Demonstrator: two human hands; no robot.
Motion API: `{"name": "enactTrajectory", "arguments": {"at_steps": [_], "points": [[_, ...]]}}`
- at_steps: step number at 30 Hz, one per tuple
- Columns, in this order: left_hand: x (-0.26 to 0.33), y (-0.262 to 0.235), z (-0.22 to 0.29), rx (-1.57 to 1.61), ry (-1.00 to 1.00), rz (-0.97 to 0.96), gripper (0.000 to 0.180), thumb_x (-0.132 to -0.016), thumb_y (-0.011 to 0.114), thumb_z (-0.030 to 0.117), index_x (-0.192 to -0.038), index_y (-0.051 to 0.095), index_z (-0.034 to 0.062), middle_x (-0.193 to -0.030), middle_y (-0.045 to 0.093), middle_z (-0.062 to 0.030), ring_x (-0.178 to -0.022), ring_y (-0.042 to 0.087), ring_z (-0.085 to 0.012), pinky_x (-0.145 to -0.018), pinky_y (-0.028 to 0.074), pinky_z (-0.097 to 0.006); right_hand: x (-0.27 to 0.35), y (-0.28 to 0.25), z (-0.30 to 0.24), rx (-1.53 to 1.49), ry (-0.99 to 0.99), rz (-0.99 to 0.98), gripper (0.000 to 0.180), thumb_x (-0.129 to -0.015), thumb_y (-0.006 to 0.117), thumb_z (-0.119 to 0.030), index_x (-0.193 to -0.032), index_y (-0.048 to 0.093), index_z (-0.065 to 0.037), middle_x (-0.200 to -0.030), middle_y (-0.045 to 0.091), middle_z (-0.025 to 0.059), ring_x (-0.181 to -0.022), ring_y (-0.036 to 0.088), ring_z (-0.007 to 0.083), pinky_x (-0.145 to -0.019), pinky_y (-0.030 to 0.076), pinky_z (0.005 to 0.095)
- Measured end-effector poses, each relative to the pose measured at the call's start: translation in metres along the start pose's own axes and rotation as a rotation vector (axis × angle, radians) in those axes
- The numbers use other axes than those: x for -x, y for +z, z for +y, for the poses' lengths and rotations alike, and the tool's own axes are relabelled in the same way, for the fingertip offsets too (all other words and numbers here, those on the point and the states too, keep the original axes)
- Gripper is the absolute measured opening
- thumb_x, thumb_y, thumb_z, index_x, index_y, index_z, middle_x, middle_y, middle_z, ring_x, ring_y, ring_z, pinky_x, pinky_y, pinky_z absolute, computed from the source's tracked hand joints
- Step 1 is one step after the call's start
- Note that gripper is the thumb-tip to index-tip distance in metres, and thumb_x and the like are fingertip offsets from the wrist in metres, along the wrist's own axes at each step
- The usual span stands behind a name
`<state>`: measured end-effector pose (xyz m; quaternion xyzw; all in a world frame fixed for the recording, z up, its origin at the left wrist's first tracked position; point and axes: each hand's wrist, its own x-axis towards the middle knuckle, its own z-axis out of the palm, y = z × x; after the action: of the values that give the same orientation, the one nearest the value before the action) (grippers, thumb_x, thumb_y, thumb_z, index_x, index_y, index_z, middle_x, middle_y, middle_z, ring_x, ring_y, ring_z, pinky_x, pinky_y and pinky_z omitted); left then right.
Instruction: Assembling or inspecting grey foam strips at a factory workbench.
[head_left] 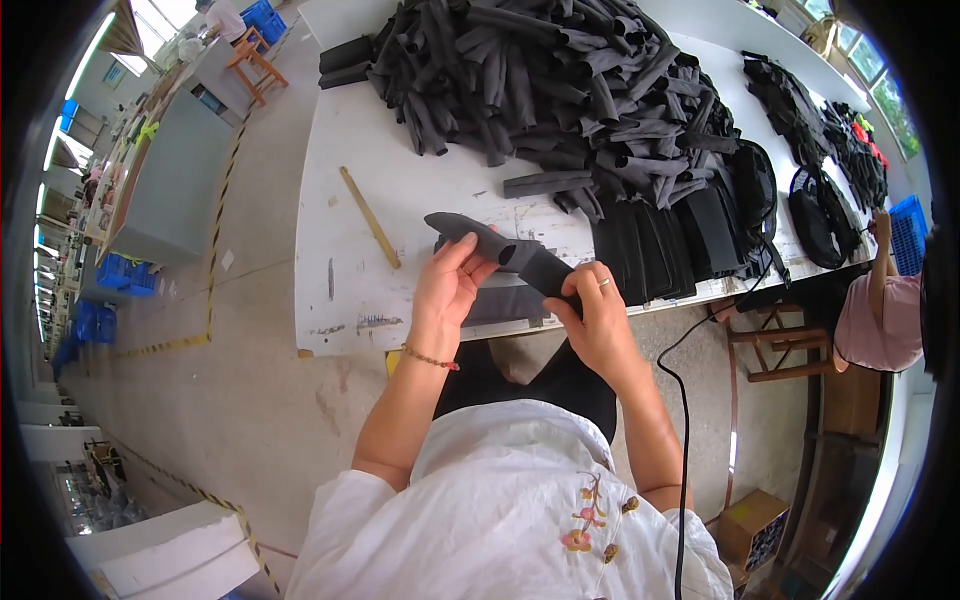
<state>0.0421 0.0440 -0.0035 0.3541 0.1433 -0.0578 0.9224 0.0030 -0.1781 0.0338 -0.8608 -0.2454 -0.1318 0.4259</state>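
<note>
Above the near edge of the white table, my left hand [455,282] is closed on a dark grey fabric sleeve [462,231], its fingers under it and thumb on top. My right hand [602,325] grips the outer end of a flat black strip [545,270]. The strip's inner end meets the sleeve's opening; I cannot tell how far inside it reaches. Beneath both hands a flat dark grey piece [505,305] lies at the table edge. Beyond them rises a big heap of similar grey sleeves [520,75]. Flat black panels [640,250] are stacked to the right.
A thin wooden stick [370,218] lies left on the white table [330,240]. Black mesh bags [822,215] sit farther right, near a co-worker in a pink top [880,322]. A black cable [683,400] hangs by my right arm. A wooden stool [785,342] stands right.
</note>
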Motion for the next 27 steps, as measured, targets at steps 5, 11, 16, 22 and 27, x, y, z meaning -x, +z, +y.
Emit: {"name": "enactTrajectory", "arguments": {"at_steps": [5, 11, 16, 22, 27], "points": [[0.002, 0.004, 0.001, -0.020, 0.020, 0.006, 0.022, -0.096, 0.057, 0.011, -0.113, 0.059, -0.0024, -0.114, 0.066, -0.0167, -0.099, 0.068, -0.0219, -0.083, 0.060, -0.033, 0.000, 0.000, -0.009, 0.001, -0.049, -0.026, 0.034, -0.078, 0.074, -0.003, -0.099, 0.047, -0.002, -0.092, 0.051, 0.0146, -0.079, 0.053, 0.0353, -0.067, 0.045, 0.0426], [0.002, 0.008, 0.003, -0.036, 0.017, 0.010, 0.023, -0.095, 0.058, 0.011, -0.114, 0.058, -0.0021, -0.113, 0.066, -0.0164, -0.098, 0.068, -0.0215, -0.081, 0.060, -0.032, -0.001, 0.003, -0.009, -0.013, -0.076, 0.028, 0.034, -0.076, 0.076, -0.003, -0.095, 0.048, -0.002, -0.094, 0.053, 0.0128, -0.079, 0.053, 0.0338, -0.069, 0.046, 0.0411], [0.003, 0.008, 0.003, -0.031, 0.027, -0.006, 0.023, -0.094, 0.059, 0.010, -0.114, 0.058, -0.0021, -0.113, 0.066, -0.0159, -0.096, 0.069, -0.0213, -0.080, 0.060, -0.032, 0.001, 0.005, -0.003, -0.012, -0.034, 0.063, 0.032, -0.073, 0.077, -0.004, -0.098, 0.059, -0.003, -0.095, 0.061, 0.0105, -0.081, 0.056, 0.0312, -0.073, 0.047, 0.0391], [0.007, 0.011, 0.001, -0.057, 0.021, -0.006, 0.022, -0.093, 0.060, 0.009, -0.113, 0.060, -0.0009, -0.111, 0.067, -0.0141, -0.094, 0.069, -0.0208, -0.079, 0.059, -0.032, -0.006, 0.007, -0.008, -0.003, 0.011, 0.062, 0.040, -0.071, 0.078, -0.006, -0.110, 0.068, -0.007, -0.088, 0.066, 0.0060, -0.082, 0.059, 0.0255, -0.073, 0.047, 0.0377], [0.008, 0.010, -0.002, -0.050, -0.016, -0.032, 0.023, -0.093, 0.060, 0.009, -0.114, 0.060, -0.0003, -0.113, 0.067, -0.0156, -0.095, 0.069, -0.0214, -0.081, 0.059, -0.033, -0.014, 0.006, -0.007, 0.199, -0.148, 0.119, 0.032, -0.071, 0.076, -0.006, -0.102, 0.071, -0.009, -0.084, 0.064, 0.0020, -0.081, 0.059, 0.0220, -0.070, 0.046, 0.0352]]}}
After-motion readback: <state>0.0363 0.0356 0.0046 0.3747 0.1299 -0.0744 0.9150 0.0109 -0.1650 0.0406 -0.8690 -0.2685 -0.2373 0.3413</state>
